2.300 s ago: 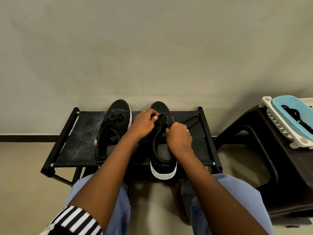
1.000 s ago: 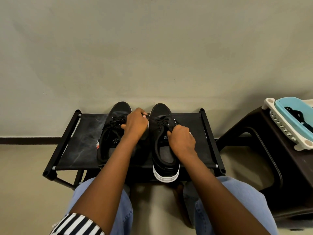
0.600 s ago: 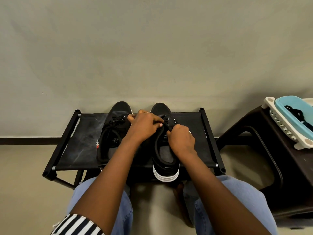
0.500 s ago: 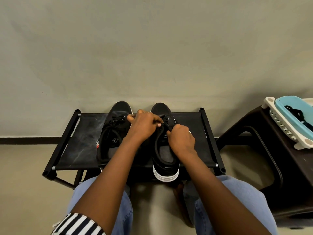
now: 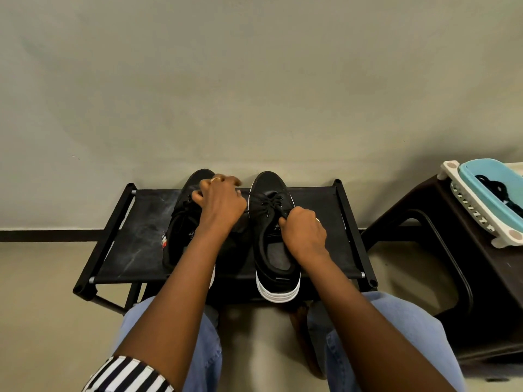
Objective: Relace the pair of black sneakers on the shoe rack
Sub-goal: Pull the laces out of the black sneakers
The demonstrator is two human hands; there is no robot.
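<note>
Both black sneakers lie lengthwise on the shoe rack [image 5: 135, 250], toes at its far edge by the wall and heels at the near edge. The right sneaker [image 5: 266, 239] is matte cloth over a ribbed white sole and overhangs the near edge. The white print on its tongue is too small to read. The right hand [image 5: 304, 234] pinches its lace [image 5: 271, 203] beside the top eyelets. The left hand [image 5: 220, 206], fingers curled, grips another strand above the left sneaker [image 5: 181, 236], which has a red-and-white side tag.
</note>
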